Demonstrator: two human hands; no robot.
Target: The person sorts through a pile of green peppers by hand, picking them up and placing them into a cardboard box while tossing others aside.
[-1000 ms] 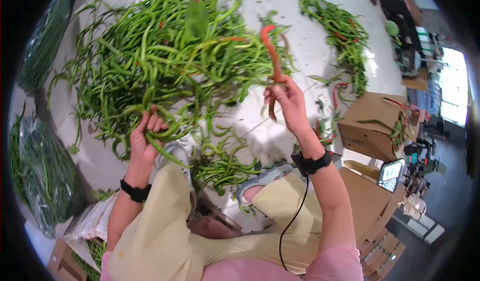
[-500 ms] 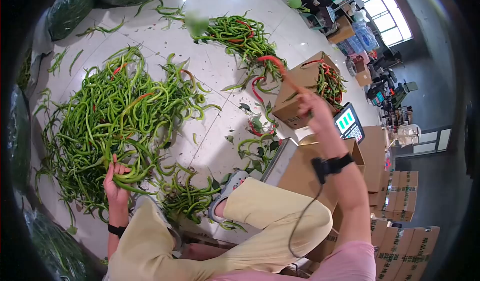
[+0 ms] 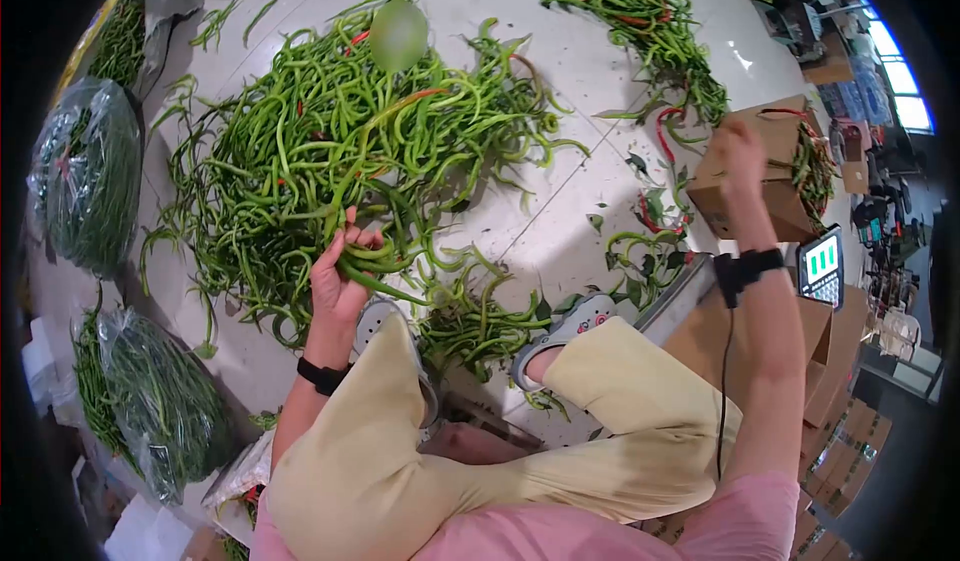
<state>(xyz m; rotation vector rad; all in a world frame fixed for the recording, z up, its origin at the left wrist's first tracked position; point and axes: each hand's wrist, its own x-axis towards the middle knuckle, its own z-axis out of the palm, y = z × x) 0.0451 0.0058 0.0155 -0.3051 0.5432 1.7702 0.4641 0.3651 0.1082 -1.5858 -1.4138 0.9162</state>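
My left hand [image 3: 342, 273] is closed around a few green chili peppers [image 3: 378, 279] at the near edge of a large heap of long chili peppers [image 3: 300, 131]. Most of that heap is green, with a few red ones among it. On the right, my right hand [image 3: 742, 159] is in front of a cardboard box [image 3: 715, 186] that contains red and green peppers [image 3: 815, 166]. Motion smears its fingers, and no pepper can be made out in them.
A second pepper pile [image 3: 650, 21] lies at the back. Loose peppers [image 3: 480, 321] and leaves lie by my shoes [image 3: 570, 326]. Plastic bags of peppers [image 3: 90, 171] line the left. Beside the box stands a scale display [image 3: 822, 266], with an open carton [image 3: 760, 336] nearer me.
The view has swung right, so the floor items appear shifted. The red pepper in my right hand is no longer visible there. My left hand still holds green peppers.
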